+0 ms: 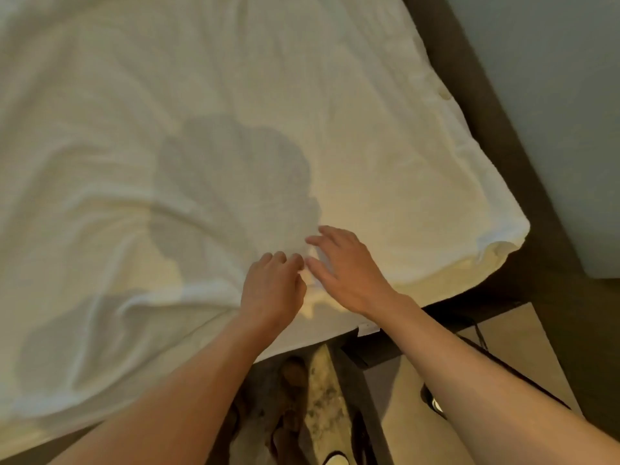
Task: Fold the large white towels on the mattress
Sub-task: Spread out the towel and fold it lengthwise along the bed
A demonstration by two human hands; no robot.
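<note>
Covering almost the whole view, the large wrinkled white towel (pixel 235 95) lies spread out flat, hiding the mattress beneath it, and its left and far sides run out of view. A dark bed frame (pixel 486 95) runs along the right, beside a grey wall (pixel 553 95). Below the near edge, the beige floor (pixel 503 347) holds blurred shapes I cannot make out. My left hand (pixel 273 286) rests close to the towel's near edge with fingers curled down. The tips are hidden, so I cannot tell whether they pinch cloth. My right hand (pixel 345 270) is just beside it, fingers straight and spread over the towel, gripping nothing. A small white tag (pixel 369 327) sticks out at the hem, too small to read.
</note>
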